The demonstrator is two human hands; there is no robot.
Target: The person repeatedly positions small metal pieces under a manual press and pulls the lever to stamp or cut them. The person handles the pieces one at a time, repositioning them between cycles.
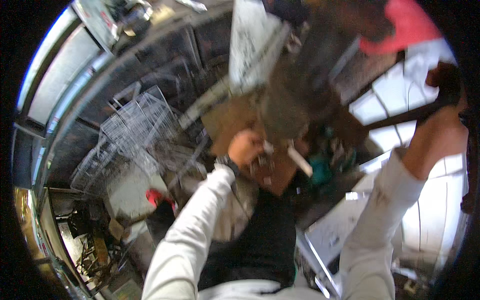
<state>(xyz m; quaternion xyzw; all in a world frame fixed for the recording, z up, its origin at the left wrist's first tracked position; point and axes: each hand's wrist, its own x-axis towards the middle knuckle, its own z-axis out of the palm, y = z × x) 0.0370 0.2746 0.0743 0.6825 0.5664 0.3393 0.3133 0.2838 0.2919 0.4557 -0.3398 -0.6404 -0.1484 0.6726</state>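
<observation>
My left hand (246,148), with a dark band on its wrist, reaches over a brown board (282,177) in the middle. Its fingers are curled together beside a small whitish piece (268,147); blur hides whether they grip it. Several little pale bits (263,164) lie on the board below the fingertips. A pale flat strip (300,161) crosses the board's right edge. Far off to the right, my right arm is raised, and my right hand (445,87) is dark and smeared near the rim, so its fingers cannot be read.
Left stands a grey wire rack (137,120). A stained white panel (252,47) rises at the top. Someone's blurred red garment (402,27) shows at upper right. Teal material (322,170) sits beside the board. A red object (156,196) lies lower left, near scrap pieces (97,250).
</observation>
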